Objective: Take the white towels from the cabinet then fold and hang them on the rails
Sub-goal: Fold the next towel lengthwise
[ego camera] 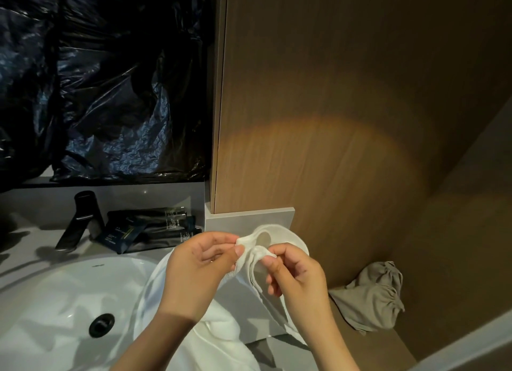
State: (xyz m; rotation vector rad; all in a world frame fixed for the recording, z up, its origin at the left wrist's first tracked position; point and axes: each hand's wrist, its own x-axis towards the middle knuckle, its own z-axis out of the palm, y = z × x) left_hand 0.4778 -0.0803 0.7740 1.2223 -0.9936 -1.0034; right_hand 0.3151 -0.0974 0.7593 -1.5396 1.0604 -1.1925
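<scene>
A white towel (219, 340) hangs in front of me over the right side of the sink and the counter edge. Its top edge is bunched up between both hands. My left hand (202, 262) pinches one corner of the towel between thumb and fingers. My right hand (296, 273) pinches the neighbouring fold of the same edge, right beside the left. The two hands almost touch. The lower part of the towel runs out of view at the bottom. No rail is in view.
A white sink (55, 296) with a dark drain (101, 324) lies at the lower left, with a black faucet (80, 218) behind it. Dark toiletry packets (155, 229) lie on the counter. Black plastic sheeting (105, 80) covers the wall above. A wooden cabinet panel (346, 107) stands right; a grey drawstring bag (374, 296) sits on its shelf.
</scene>
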